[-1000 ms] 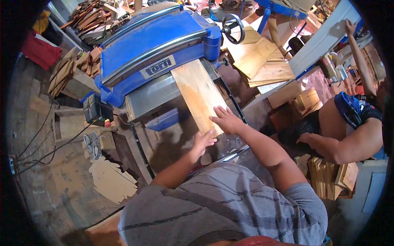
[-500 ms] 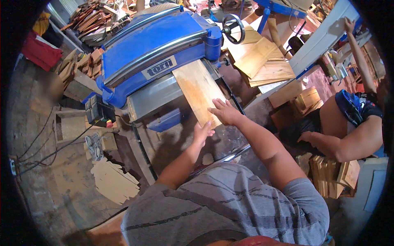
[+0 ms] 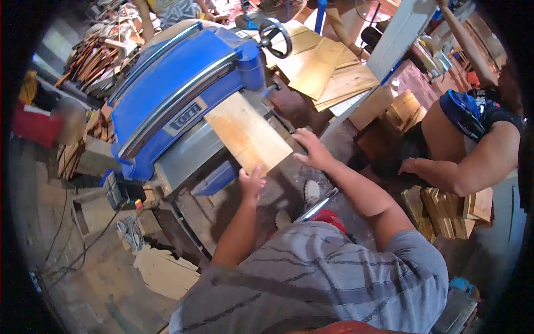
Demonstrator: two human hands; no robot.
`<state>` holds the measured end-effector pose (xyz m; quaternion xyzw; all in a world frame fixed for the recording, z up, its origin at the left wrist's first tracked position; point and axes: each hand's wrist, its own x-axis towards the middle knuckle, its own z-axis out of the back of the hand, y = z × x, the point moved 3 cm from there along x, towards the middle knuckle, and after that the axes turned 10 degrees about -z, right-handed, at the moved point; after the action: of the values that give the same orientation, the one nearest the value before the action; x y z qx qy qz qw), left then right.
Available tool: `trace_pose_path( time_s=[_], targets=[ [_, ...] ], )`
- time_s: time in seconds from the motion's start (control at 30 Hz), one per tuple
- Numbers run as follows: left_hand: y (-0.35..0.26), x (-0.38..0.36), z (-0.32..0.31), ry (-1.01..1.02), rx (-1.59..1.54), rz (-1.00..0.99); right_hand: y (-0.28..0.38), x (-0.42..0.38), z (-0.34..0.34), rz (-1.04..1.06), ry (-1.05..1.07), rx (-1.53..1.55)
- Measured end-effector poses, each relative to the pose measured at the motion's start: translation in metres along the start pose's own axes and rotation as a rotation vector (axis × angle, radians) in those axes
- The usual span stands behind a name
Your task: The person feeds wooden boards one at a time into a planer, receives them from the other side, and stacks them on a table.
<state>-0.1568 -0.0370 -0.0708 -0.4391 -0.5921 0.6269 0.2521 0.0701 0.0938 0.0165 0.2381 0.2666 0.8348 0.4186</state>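
A wide wooden board [image 3: 248,133] lies partly inside the blue planer machine [image 3: 181,78], over its metal bed [image 3: 186,156]. The near end of the board sticks out toward me. My left hand [image 3: 252,182] grips the near left corner, its thumb on top of the board. Beside the near right corner is my right hand [image 3: 312,149], fingers apart and holding nothing.
Flat boards [image 3: 328,67] are piled right of the machine, near its handwheel [image 3: 275,38]. A co-worker [image 3: 473,139] is at the right, above stacked wood pieces [image 3: 445,211]. A control box [image 3: 123,190] with cables stands at the left. Scrap wood lies behind.
The view has turned and shifted. My right hand has come off the top of the board to its right side. My left hand stays at the near left corner.
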Motion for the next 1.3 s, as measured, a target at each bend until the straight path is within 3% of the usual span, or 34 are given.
trace_pose_path(
  time_s=[0.1,0.17,0.2,0.27,0.3,0.37,0.4,0.6,0.8,1.0,1.13,1.3],
  targets=[
    [0.011,0.010,0.001,-0.135,0.219,0.003,-0.079,0.004,0.023,-0.200,-0.144,-0.012],
    [-0.024,0.001,-0.010,-0.348,0.293,-0.608,-0.127,0.010,0.028,-0.310,-0.123,-0.042],
    [-0.038,0.001,-0.014,-0.344,0.306,-0.611,-0.152,0.017,0.028,-0.410,-0.097,-0.080],
    [-0.073,0.001,-0.033,-0.248,1.109,-0.785,-0.195,0.037,0.017,-0.417,-0.073,-0.136],
    [-0.065,0.005,-0.038,-0.243,1.126,-0.782,-0.216,0.047,0.010,-0.421,-0.044,-0.204],
    [-0.065,0.024,-0.061,0.007,1.014,-0.755,-0.244,0.078,-0.001,-0.417,0.014,-0.199],
    [-0.065,0.028,-0.073,0.032,1.011,-0.759,-0.257,0.095,-0.009,-0.409,0.067,-0.211],
    [-0.063,0.058,-0.094,-0.069,1.344,-0.773,-0.285,0.193,-0.039,-0.360,-0.005,-0.342],
    [-0.062,0.076,-0.094,-0.076,1.412,-0.778,-0.325,0.252,-0.073,-0.455,-0.032,-0.536],
    [-0.070,0.091,-0.093,-0.055,1.445,-0.820,-0.349,0.265,-0.094,-0.387,-0.082,-0.624],
    [-0.069,0.101,-0.089,-0.077,1.470,-0.862,-0.338,0.262,-0.071,-0.377,-0.120,-0.610],
    [-0.068,0.111,-0.084,-0.144,1.460,-0.916,-0.282,0.225,0.029,-0.327,0.061,-0.398]
  ],
)
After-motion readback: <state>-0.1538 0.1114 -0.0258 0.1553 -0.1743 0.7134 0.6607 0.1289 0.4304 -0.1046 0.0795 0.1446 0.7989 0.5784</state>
